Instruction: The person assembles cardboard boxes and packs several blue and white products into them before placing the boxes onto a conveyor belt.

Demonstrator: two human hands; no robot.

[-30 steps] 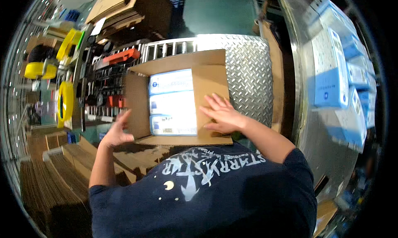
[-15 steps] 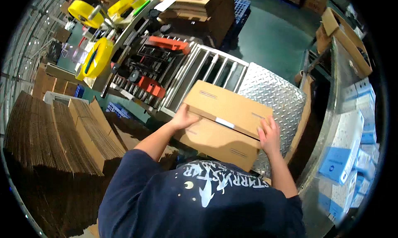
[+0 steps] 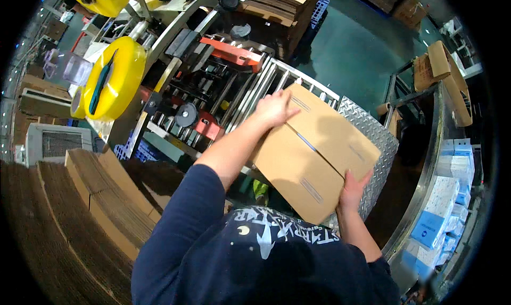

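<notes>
A brown cardboard box (image 3: pixel 340 134) lies turned at an angle in front of me, its two top flaps folded flat so their edges meet along a narrow seam. It rests partly over the roller conveyor and partly over the diamond-plate metal sheet (image 3: pixel 384 140). My left hand (image 3: pixel 277 109) grips the far left corner, its thumb on top near the seam's end. At the opposite edge my right hand (image 3: pixel 354 190) holds the box by the seam's other end, thumb upright. The undersides of the box and of some fingers are hidden.
A taping machine with red arms (image 3: pixel 234 54) and rollers stands far left of the box. Yellow tape rolls (image 3: pixel 122 73) hang beside it. Flattened cartons (image 3: pixel 114 209) are stacked at left. Blue-and-white packages (image 3: pixel 428 228) lie on the metal-edged bench at right.
The box has turned clockwise, and its flaps now lie closer together. My left hand has moved farther away and to the right; my right hand has come nearer. The view has shifted too.
</notes>
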